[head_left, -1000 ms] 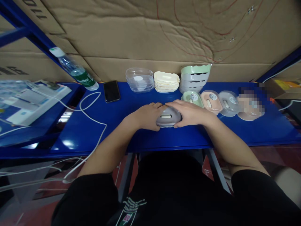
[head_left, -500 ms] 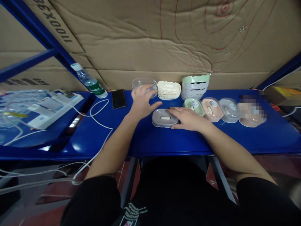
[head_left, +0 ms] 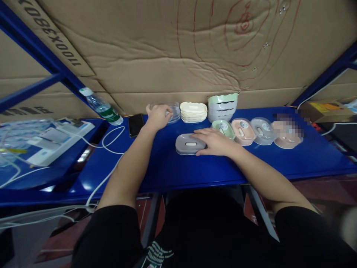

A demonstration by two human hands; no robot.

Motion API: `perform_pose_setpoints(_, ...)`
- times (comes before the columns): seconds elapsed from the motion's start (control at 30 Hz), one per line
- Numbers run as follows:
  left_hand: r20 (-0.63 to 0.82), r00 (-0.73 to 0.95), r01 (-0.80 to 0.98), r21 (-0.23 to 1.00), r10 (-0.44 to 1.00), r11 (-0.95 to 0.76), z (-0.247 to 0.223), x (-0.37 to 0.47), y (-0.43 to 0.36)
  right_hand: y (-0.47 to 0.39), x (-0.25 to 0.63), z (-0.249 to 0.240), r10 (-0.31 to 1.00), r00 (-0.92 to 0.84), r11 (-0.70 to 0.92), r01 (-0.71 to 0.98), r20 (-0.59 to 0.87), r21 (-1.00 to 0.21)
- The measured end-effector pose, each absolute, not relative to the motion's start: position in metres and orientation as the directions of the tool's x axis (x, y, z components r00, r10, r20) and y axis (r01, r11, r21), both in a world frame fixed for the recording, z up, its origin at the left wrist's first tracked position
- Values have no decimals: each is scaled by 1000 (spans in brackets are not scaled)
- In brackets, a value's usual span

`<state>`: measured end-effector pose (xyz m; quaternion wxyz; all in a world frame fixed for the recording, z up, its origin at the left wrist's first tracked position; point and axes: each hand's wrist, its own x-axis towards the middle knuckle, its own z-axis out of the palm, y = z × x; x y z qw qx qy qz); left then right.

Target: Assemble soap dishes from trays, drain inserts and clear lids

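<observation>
My left hand (head_left: 158, 116) reaches over the clear plastic lids (head_left: 175, 111) at the back of the blue table, its fingers curled round their near left part. My right hand (head_left: 213, 141) rests with its fingers on the right end of a grey oval box (head_left: 187, 144) that has a pale handle on top. Cream trays (head_left: 193, 112) stand stacked just right of the clear lids. Beside them is a taller stack of grey bowls (head_left: 222, 108) with a green one on top.
Finished-looking green (head_left: 226, 128), pink (head_left: 243, 131) and grey (head_left: 262, 131) lidded boxes line up on the right. A phone (head_left: 135, 125), a water bottle (head_left: 103, 109) and a white cable (head_left: 103, 139) lie on the left. Cardboard (head_left: 156, 67) stands behind.
My left hand has moved back and left onto the clear lids, and its fingers have curled round them. My right hand stays on the grey box. The camera view has shifted slightly.
</observation>
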<state>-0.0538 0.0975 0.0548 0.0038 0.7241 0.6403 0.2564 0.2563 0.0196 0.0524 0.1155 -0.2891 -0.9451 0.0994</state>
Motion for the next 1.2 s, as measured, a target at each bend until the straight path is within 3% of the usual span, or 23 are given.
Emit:
perform_pose_setpoints(0.23,439,-138,856,503,888,-116,72,-53,104,19,258,53,575,-799,811,527,176,-255)
perform_pose_setpoints(0.4,620,-205,627,678,758,-385,80,-40,93,19,257,53,583,-726,812,504,364,-295)
perform_pose_setpoints(0.53,628,-86,461,713,773,-528,74,-20,53,18,257,57,610,-586,788,519,534,-331)
perform_pose_setpoints(0.63,605,50,267,759,795,-594,62,-6,19,18,256,57,595,-570,798,503,567,-332)
perform_pose_setpoints(0.83,435,249,113,874,865,-472,36,15,-11,16,251,47,572,-620,818,480,537,-317)
perform_pose_setpoints(1.07,343,339,160,897,876,-413,36,-32,16,20,258,50,527,-684,850,436,504,-295)
perform_pose_setpoints(1.2,356,343,380,794,869,-475,37,-55,23,22,260,49,497,-761,867,412,417,-280)
